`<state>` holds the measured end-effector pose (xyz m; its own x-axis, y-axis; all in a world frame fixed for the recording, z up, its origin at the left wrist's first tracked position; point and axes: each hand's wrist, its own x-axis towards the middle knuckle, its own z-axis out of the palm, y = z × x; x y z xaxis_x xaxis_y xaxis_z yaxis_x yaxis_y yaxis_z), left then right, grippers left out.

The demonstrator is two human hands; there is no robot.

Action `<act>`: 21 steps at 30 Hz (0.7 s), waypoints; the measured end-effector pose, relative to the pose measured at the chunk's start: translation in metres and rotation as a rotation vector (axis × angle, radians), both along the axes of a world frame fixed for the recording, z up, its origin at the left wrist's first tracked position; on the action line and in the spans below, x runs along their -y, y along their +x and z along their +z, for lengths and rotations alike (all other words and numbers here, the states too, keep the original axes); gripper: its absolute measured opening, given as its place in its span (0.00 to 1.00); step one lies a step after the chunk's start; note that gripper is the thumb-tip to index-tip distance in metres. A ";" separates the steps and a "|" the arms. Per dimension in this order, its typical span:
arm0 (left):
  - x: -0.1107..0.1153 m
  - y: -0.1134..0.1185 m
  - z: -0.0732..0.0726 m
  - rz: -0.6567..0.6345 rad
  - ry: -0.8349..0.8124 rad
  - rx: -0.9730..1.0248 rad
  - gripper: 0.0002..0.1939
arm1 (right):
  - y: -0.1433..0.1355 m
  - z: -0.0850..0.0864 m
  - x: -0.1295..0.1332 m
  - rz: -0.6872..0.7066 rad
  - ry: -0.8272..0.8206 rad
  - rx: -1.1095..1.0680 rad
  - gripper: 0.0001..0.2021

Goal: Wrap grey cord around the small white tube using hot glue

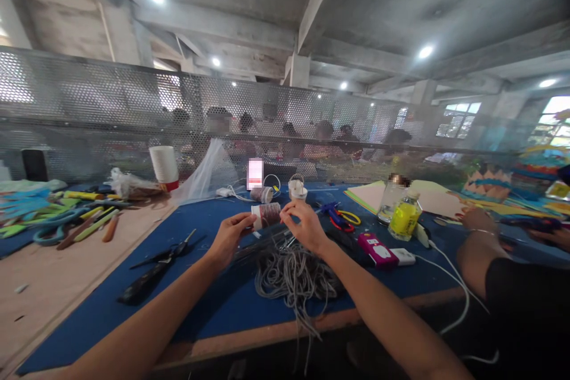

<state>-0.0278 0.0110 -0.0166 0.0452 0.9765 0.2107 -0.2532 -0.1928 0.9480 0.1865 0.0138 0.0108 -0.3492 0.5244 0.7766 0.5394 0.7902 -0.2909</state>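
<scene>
My left hand [234,231] is closed round the left end of a spool of thread [268,214], which lies sideways above the blue table top. Close by its right end, the fingers of my right hand [306,224] are pinched together. What is between them is too small to make out. Below both hands a loose heap of grey cord [294,276] spreads out, with strands hanging over the table's front edge. Behind the held spool lies a second spool [262,194], beside a white tub [297,190].
Black pliers or cutters [154,273] lie left. Scissors and clay tools [91,222] cover the left edge. To the right are coloured-handled scissors [341,217], a purple box [377,250], a yellow bottle [405,218] and a white cable [463,291]. A co-worker's arm [478,243] reaches in.
</scene>
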 end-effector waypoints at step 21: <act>0.001 0.000 0.001 0.021 0.010 -0.032 0.16 | 0.111 -0.031 -0.066 -0.947 -0.498 0.571 0.20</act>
